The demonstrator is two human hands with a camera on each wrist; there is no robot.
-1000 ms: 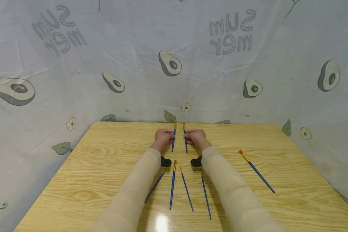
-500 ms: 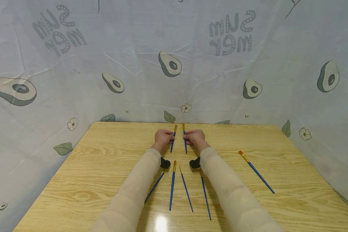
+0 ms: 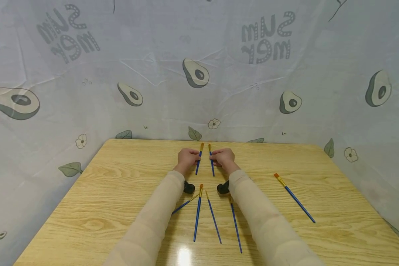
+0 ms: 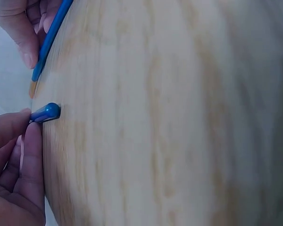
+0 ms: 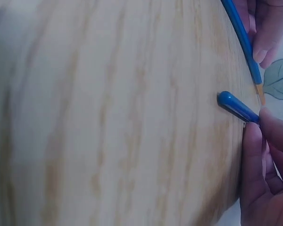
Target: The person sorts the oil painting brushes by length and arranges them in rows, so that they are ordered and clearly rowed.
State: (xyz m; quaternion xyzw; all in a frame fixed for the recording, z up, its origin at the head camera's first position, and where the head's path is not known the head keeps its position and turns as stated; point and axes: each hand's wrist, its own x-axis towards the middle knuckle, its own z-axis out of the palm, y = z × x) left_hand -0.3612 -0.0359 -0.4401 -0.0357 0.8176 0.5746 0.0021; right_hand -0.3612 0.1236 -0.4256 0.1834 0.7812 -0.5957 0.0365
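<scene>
Near the far edge of the table, my left hand (image 3: 187, 158) pinches a paintbrush (image 3: 197, 169) between thumb and fingers, its orange bristles pointing away. Opposite it, my right hand (image 3: 223, 157) pinches a second paintbrush (image 3: 213, 170) in the same way. Both brushes have blue handles and gold ferrules, and they lean toward each other at the bristle ends with a narrow gap between. In the left wrist view the rounded handle end of the left brush (image 4: 51, 111) faces the camera, close over the wood. The right brush's handle end (image 5: 225, 98) shows likewise in the right wrist view.
Between the forearms lie several more brushes: a flat one (image 3: 197, 218), a thin one (image 3: 214, 220), another by the right sleeve (image 3: 236, 225), and one partly under the left sleeve (image 3: 183, 207). A wide brush (image 3: 297, 201) lies farther right. A printed cloth (image 3: 163, 111) hangs behind the table.
The bristle ends of both held brushes have dipped nearer the table and come slightly closer together. The brush by the left sleeve has swung, its tip now beside the flat brush.
</scene>
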